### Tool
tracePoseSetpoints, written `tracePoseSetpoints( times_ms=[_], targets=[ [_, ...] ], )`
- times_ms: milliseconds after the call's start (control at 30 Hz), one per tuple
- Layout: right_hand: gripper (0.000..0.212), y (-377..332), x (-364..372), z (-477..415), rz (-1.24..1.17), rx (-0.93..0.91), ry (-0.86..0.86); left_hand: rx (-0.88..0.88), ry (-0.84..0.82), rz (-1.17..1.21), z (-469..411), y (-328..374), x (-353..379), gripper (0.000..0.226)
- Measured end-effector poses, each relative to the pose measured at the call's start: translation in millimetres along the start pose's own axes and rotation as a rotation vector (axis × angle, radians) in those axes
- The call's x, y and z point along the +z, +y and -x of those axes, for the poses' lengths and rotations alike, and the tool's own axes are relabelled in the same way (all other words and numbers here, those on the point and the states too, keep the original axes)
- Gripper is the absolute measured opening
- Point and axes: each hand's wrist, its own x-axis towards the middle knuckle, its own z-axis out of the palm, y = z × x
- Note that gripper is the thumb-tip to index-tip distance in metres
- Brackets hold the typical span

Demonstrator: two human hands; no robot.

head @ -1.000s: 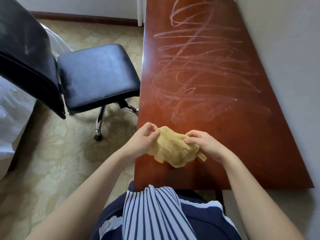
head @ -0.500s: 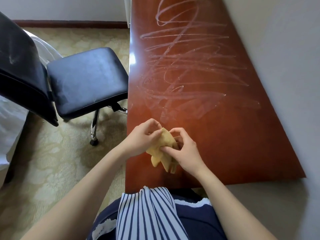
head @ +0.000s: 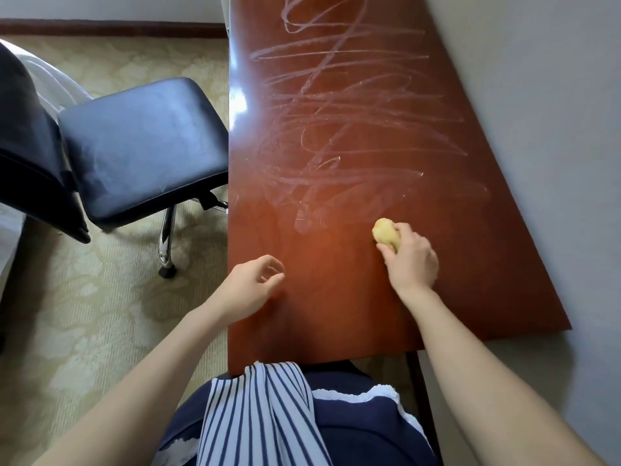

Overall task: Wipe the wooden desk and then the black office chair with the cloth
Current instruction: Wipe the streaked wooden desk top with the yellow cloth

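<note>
Desk-wiping was the step in hand: the right hand (head: 411,260) gripped the bunched cloth (head: 386,234) against the desk (head: 336,297) at centre right. The left hand (head: 250,287) hung loosely curled, holding nothing. Next, sweep upward across the chalky scribbles (head: 353,129); the chair (head: 141,146) at left waited.

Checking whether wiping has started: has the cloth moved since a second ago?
Yes. The cloth, gripped by the right hand alone, has shifted right across the desk, up to the scribbles.
</note>
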Motion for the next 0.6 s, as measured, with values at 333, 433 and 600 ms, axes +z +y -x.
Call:
tracePoseSetpoints(
  times_ms=[333, 433, 600],
  targets=[
    [0.033, -72.0, 42.3, 86.9, 0.004, -0.670, -0.066, -0.025, 0.045, -0.533, -0.6, -33.5, 1.8, 0.072],
    [0.027, -58.9, 42.6, 80.8, -0.071, -0.818, -0.023, -0.068, -0.042, -0.656, -3.3, -39.2, 3.3, 0.102],
    [0.019, -38.3, 39.1, 55.0, -0.036, -0.926, 0.062, -0.090, -0.103, -0.752, -9.5, -40.2, 5.5, 0.126]
  ],
)
